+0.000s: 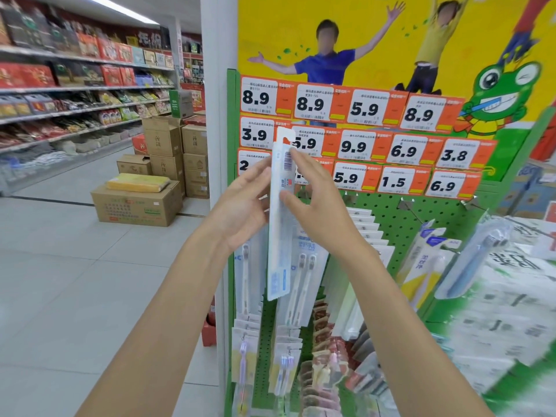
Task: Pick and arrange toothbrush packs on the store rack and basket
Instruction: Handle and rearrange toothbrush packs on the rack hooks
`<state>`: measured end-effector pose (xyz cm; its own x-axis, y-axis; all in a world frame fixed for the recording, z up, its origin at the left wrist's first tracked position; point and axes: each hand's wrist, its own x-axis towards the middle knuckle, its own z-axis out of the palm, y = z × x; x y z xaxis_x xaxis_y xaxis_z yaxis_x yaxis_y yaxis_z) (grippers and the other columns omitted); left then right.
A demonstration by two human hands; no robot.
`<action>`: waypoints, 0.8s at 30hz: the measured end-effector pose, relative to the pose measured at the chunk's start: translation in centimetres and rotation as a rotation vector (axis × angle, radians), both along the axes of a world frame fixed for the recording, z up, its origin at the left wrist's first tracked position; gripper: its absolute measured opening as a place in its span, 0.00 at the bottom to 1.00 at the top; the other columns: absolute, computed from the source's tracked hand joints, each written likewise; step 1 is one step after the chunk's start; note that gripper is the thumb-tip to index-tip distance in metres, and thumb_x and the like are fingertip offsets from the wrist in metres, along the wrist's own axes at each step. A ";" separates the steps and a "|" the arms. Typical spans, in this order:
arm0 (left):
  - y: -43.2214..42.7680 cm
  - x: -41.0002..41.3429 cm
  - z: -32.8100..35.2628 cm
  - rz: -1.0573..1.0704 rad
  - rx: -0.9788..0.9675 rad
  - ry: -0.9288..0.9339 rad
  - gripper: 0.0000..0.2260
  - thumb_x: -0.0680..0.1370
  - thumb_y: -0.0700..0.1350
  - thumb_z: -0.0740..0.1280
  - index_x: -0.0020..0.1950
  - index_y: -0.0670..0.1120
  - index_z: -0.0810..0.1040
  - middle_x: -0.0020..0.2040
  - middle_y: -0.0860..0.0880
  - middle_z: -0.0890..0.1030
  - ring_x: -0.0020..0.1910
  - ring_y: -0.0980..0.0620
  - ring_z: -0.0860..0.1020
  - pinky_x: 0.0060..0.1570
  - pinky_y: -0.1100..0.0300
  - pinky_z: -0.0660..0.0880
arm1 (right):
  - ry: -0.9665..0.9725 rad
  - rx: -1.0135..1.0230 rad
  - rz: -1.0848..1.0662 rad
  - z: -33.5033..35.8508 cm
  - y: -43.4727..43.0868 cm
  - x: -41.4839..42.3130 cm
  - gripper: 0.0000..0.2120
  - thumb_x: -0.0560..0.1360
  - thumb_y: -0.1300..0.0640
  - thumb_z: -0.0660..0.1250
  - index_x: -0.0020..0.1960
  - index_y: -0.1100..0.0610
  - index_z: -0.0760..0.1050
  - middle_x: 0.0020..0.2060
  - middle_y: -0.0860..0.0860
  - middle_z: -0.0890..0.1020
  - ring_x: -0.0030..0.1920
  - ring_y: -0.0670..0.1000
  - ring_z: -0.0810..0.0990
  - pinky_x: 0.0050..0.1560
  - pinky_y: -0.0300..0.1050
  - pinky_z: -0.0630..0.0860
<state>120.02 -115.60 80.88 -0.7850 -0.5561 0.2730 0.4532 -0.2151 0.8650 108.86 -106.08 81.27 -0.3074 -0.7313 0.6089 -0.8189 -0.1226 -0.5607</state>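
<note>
A shop: price tags (364,111), stocked shelves (75,85), stacked cartons (164,139).

Long white-blue toothbrush pack (280,218), upright, barcode side facing, before green rack (391,224)
</note>
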 end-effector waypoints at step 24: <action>-6.4 1.2 -1.9 0.505 -0.328 -0.543 0.13 0.84 0.44 0.56 0.63 0.47 0.78 0.60 0.47 0.80 0.55 0.53 0.78 0.59 0.57 0.75 | 0.003 0.094 -0.230 -0.4 -5.5 -2.5 0.15 0.80 0.59 0.64 0.64 0.64 0.78 0.38 0.52 0.74 0.39 0.47 0.71 0.41 0.35 0.65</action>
